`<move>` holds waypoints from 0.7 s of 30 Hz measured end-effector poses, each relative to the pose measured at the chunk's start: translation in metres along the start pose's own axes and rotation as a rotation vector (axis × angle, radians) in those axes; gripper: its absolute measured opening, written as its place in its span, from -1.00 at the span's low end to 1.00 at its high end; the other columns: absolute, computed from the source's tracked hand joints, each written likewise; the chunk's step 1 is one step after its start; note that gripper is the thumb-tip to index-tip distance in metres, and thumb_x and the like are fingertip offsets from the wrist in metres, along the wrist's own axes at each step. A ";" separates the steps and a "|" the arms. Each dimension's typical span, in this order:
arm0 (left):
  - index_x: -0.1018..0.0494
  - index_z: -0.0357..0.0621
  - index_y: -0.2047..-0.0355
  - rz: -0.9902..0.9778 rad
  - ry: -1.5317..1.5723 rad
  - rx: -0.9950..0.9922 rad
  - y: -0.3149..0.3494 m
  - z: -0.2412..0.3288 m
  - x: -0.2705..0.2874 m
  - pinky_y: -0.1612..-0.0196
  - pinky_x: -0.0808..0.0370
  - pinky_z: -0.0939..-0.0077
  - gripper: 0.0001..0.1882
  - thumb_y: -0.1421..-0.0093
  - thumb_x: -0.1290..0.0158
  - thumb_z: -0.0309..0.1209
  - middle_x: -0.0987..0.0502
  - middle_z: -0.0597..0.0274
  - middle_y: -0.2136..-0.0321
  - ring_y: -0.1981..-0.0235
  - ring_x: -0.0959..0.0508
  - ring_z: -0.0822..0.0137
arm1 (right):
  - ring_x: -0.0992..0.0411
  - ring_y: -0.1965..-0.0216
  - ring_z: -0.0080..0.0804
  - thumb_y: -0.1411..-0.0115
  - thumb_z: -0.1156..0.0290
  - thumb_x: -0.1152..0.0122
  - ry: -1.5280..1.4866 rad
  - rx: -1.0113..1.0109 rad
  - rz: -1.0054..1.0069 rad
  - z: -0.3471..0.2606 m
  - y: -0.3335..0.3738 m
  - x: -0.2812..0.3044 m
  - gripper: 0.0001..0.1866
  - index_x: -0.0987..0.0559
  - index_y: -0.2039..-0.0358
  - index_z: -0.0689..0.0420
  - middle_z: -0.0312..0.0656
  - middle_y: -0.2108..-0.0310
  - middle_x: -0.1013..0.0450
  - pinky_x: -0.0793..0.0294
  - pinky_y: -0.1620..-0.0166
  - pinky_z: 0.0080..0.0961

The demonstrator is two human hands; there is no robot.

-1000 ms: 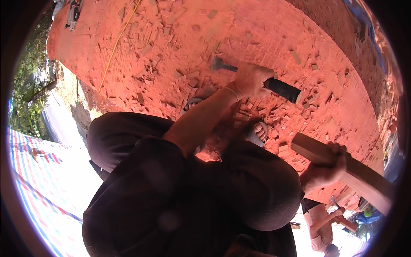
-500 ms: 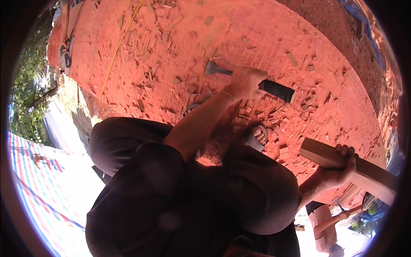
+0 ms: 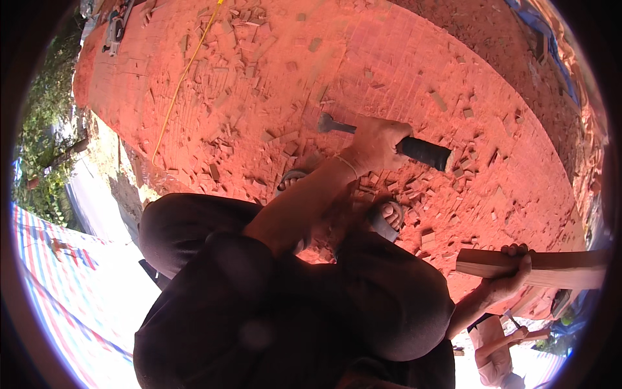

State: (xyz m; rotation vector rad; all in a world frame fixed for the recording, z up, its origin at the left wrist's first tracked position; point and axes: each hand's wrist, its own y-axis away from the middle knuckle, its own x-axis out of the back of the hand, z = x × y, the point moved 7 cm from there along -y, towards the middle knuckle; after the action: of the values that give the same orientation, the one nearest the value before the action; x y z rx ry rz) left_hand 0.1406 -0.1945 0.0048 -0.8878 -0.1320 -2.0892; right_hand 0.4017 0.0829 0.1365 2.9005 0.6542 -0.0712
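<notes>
My left hand (image 3: 379,144) is closed round a chisel. Its flared metal blade (image 3: 334,123) points left, and its black-wrapped handle (image 3: 424,153) sticks out to the right of my fist. Both are above a broad reddish wood surface (image 3: 389,71); I cannot tell whether the blade touches it. Out to the right, my right hand (image 3: 506,277) grips a thick squared wooden block (image 3: 564,267) near its left end, fingers wrapped over the top edge. The block lies almost level across the picture, and its far end runs into the dark rim.
Small wood chips (image 3: 414,185) litter the surface round my sandaled feet (image 3: 389,220). A yellow cord (image 3: 184,74) crosses the left part. At the upper left lies a power tool (image 3: 115,32). Another person (image 3: 495,353) works with a hammer-like tool at the lower right. Striped sheeting (image 3: 58,279) hangs lower left.
The wooden block has swung from a steep slant to nearly level, and my right hand has shifted slightly down. My left hand and the chisel have moved a little right and down.
</notes>
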 end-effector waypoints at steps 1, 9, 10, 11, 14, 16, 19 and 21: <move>-0.43 -0.06 0.54 0.004 0.069 -0.047 -0.003 0.009 -0.003 0.45 -0.49 0.13 -0.73 0.17 -0.27 -0.25 -0.53 0.21 0.59 0.52 -0.60 0.07 | -0.39 0.33 -0.39 -0.24 0.21 -0.23 0.027 0.016 0.108 -0.009 -0.004 0.004 -0.69 -0.50 0.22 0.22 -0.20 0.37 -0.40 -0.42 0.20 -0.45; -0.42 -0.04 0.56 -0.060 -0.047 -0.121 -0.032 -0.005 -0.024 0.48 -0.48 0.16 -0.68 0.24 -0.30 -0.21 -0.52 0.21 0.61 0.53 -0.60 0.09 | -0.42 0.31 -0.39 -0.22 0.18 -0.23 0.027 -0.040 0.166 0.007 0.010 0.051 -0.66 -0.51 0.22 0.24 -0.19 0.34 -0.44 -0.44 0.19 -0.46; -0.42 -0.04 0.56 -0.027 -0.041 -0.120 -0.035 -0.008 -0.022 0.48 -0.47 0.16 -0.68 0.25 -0.30 -0.21 -0.52 0.21 0.61 0.53 -0.60 0.09 | -0.42 0.31 -0.39 -0.22 0.18 -0.23 0.025 -0.032 0.172 0.004 0.011 0.057 -0.66 -0.52 0.23 0.24 -0.18 0.33 -0.44 -0.45 0.18 -0.45; -0.42 -0.04 0.56 -0.009 -0.034 -0.124 -0.036 -0.010 -0.021 0.49 -0.47 0.15 -0.68 0.26 -0.30 -0.21 -0.52 0.20 0.61 0.53 -0.60 0.09 | -0.42 0.31 -0.38 -0.22 0.19 -0.23 0.007 -0.025 0.095 -0.005 0.008 0.052 -0.66 -0.52 0.23 0.25 -0.17 0.33 -0.44 -0.45 0.18 -0.45; -0.41 -0.03 0.59 0.044 -0.040 -0.145 -0.036 -0.010 -0.019 0.52 -0.45 0.17 -0.67 0.29 -0.29 -0.18 -0.51 0.20 0.63 0.55 -0.59 0.09 | -0.40 0.24 -0.34 -0.23 0.26 -0.24 -0.058 0.172 0.091 -0.052 0.002 0.022 -0.71 -0.49 0.22 0.23 -0.13 0.26 -0.45 -0.48 0.13 -0.38; -0.41 -0.03 0.59 0.042 -0.049 -0.143 -0.035 -0.009 -0.019 0.53 -0.44 0.17 -0.66 0.29 -0.29 -0.17 -0.50 0.20 0.64 0.56 -0.58 0.09 | -0.40 0.24 -0.31 -0.23 0.24 -0.24 -0.120 0.313 0.233 -0.083 0.003 -0.011 -0.68 -0.48 0.21 0.25 -0.14 0.27 -0.43 -0.48 0.08 -0.35; -0.38 -0.05 0.58 0.055 -0.019 -0.141 -0.033 -0.008 -0.016 0.52 -0.42 0.18 -0.71 0.19 -0.23 -0.22 -0.46 0.16 0.62 0.55 -0.56 0.04 | -0.41 0.28 -0.31 -0.24 0.25 -0.22 -0.137 0.177 0.298 -0.044 0.026 -0.076 -0.72 -0.52 0.27 0.25 -0.18 0.35 -0.45 -0.46 0.10 -0.34; -0.40 -0.04 0.59 0.087 -0.001 -0.135 -0.031 -0.009 -0.011 0.52 -0.44 0.17 -0.69 0.23 -0.27 -0.19 -0.48 0.19 0.64 0.56 -0.58 0.07 | -0.40 0.33 -0.42 -0.01 0.31 -0.39 0.358 -0.206 0.100 0.042 0.060 -0.106 -0.69 -0.55 0.31 0.24 -0.19 0.48 -0.45 -0.41 0.15 -0.40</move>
State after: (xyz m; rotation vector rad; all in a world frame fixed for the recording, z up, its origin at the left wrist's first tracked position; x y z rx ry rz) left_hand 0.1169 -0.1704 -0.0021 -0.9580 0.0471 -2.0348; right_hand 0.3311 -0.0223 0.1132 2.7587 0.5283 0.5067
